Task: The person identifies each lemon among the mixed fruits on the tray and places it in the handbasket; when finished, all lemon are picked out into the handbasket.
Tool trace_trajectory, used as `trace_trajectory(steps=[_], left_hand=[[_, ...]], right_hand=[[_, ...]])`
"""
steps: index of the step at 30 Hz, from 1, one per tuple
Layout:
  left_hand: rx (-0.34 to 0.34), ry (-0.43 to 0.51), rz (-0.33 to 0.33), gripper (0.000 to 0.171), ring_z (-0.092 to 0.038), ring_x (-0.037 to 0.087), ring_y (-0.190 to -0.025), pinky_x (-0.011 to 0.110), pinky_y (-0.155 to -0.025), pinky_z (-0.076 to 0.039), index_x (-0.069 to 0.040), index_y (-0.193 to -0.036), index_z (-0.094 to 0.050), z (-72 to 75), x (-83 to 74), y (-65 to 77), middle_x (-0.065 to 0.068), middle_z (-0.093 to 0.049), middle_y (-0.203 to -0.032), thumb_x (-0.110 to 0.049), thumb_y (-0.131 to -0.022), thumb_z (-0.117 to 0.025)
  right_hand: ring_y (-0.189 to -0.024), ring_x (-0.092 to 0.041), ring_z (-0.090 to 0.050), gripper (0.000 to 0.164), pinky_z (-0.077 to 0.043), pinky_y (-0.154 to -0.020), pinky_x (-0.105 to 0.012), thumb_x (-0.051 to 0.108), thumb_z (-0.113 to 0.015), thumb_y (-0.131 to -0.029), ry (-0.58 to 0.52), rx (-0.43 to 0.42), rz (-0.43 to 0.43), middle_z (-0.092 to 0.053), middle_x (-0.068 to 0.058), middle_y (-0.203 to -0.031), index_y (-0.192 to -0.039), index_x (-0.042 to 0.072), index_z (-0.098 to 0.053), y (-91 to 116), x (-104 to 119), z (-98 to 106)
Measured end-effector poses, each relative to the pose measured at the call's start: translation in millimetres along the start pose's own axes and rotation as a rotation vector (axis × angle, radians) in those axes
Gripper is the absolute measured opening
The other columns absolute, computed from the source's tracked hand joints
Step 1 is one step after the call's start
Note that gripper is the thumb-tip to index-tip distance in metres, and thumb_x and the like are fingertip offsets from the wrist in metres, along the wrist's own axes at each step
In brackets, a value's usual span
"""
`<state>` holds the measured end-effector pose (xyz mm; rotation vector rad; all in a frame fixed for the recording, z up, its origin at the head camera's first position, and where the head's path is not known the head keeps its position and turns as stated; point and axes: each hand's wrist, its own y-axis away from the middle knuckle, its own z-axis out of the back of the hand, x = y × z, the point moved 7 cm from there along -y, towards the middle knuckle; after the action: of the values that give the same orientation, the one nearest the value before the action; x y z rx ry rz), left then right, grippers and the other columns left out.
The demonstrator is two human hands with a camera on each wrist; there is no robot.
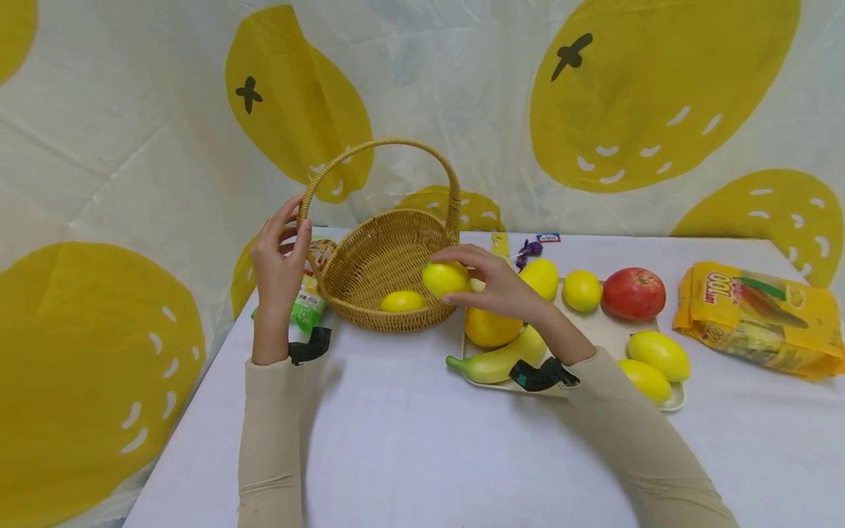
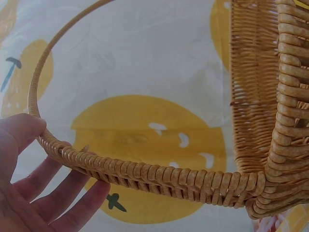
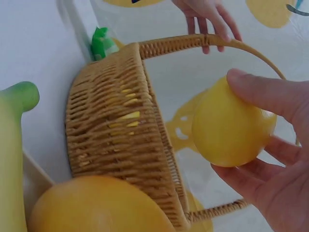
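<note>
My left hand [image 1: 280,260] holds the left side of the arched handle [image 2: 145,171] of a wicker basket [image 1: 370,268], thumb on one side and fingers on the other. A yellow lemon [image 1: 403,301] lies inside the basket near its front rim. At the basket's right side, my right hand [image 1: 498,286] grips another lemon [image 3: 231,125] between thumb and fingers, raised by the rim. Below that hand lie a banana [image 1: 491,367] and a large orange-yellow fruit [image 3: 96,208], whose kind I cannot tell.
A pale tray [image 1: 614,341] at right bears a red fruit [image 1: 634,293], a small round yellow fruit [image 1: 582,291] and more lemons [image 1: 659,356]. Beyond it lies a yellow snack bag [image 1: 759,319]. A green packet [image 1: 306,302] is left of the basket; a purple-wrapped candy [image 1: 530,251] lies behind the tray.
</note>
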<state>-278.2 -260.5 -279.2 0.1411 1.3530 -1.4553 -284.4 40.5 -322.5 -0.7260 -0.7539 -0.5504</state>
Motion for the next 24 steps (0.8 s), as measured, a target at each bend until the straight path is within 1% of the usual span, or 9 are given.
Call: trace_trajectory(steps=[5, 11, 15, 19, 24], left_hand=[[0.0, 0.005, -0.006, 0.038, -0.066, 0.022, -0.1, 0.019, -0.081, -0.054, -0.027, -0.135, -0.06, 0.0, 0.6, 0.1, 0.009, -0.064, -0.118, -0.024, -0.097, -0.061], [0.005, -0.012, -0.008, 0.039, -0.066, 0.022, -0.1, 0.036, -0.085, -0.057, -0.028, -0.136, -0.059, -0.6, 0.2, 0.2, 0.008, -0.064, -0.118, -0.026, -0.098, -0.06], [0.007, -0.008, -0.014, 0.039, -0.066, 0.022, -0.101, 0.042, -0.085, -0.056, -0.028, -0.137, -0.058, -0.7, -0.9, 0.3, 0.009, -0.064, -0.119, -0.025, -0.098, -0.06], [0.005, -0.007, -0.016, 0.039, -0.066, 0.022, -0.1, 0.041, -0.084, -0.056, -0.028, -0.137, -0.059, -0.4, -1.6, 0.5, 0.009, -0.064, -0.118, -0.025, -0.098, -0.06], [0.007, -0.017, -0.013, 0.039, -0.066, 0.021, -0.1, 0.033, -0.085, -0.056, -0.028, -0.137, -0.059, -0.5, -1.4, 0.7, 0.009, -0.064, -0.116, -0.026, -0.098, -0.06]], right_hand=[[-0.124, -0.024, -0.047, 0.054, -0.046, -0.099, -0.046, 0.011, -0.077, -0.084, 0.018, 0.026, -0.029, -0.053, -0.009, -0.137, -0.134, 0.007, -0.058, -17, -7, -15], [-0.127, -0.027, -0.045, 0.053, -0.043, -0.103, -0.047, 0.01, -0.076, -0.085, 0.042, 0.069, -0.029, -0.054, -0.012, -0.137, -0.134, 0.006, -0.058, -29, -16, -28], [-0.126, -0.029, -0.045, 0.053, -0.042, -0.104, -0.046, 0.012, -0.076, -0.085, 0.071, 0.104, -0.049, -0.054, -0.012, -0.137, -0.134, 0.005, -0.057, -36, -22, -33], [-0.122, -0.03, -0.049, 0.053, -0.045, -0.1, -0.046, 0.015, -0.075, -0.086, 0.115, 0.139, -0.086, -0.053, -0.013, -0.138, -0.135, 0.005, -0.056, -39, -32, -37], [-0.12, -0.03, -0.052, 0.054, -0.045, -0.1, -0.046, 0.016, -0.077, -0.085, 0.166, 0.187, -0.143, -0.055, -0.013, -0.137, -0.134, 0.005, -0.057, -43, -42, -40]])
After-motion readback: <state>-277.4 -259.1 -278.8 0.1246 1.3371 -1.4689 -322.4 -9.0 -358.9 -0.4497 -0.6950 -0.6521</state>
